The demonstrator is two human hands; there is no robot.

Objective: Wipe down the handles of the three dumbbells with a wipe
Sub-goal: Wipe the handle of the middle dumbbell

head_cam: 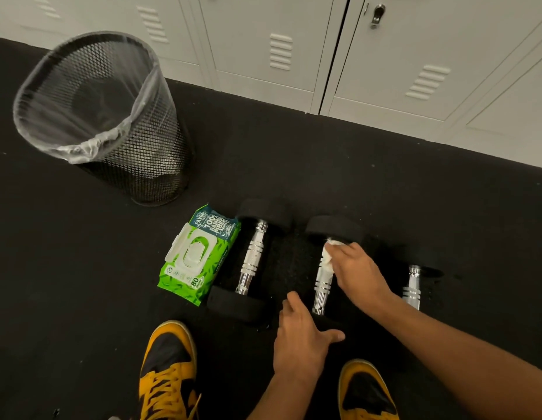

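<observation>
Three black dumbbells with chrome handles lie side by side on the dark floor: the left dumbbell, the middle dumbbell and the right dumbbell. My right hand holds a crumpled white wipe against the far end of the middle dumbbell's handle. My left hand rests with spread fingers on that dumbbell's near black head, which it mostly hides. My right forearm covers the near part of the right dumbbell.
A green pack of wipes lies just left of the left dumbbell, lid closed. A black mesh bin with a clear liner stands at the far left. Grey lockers line the back. My yellow-and-black shoes are at the bottom.
</observation>
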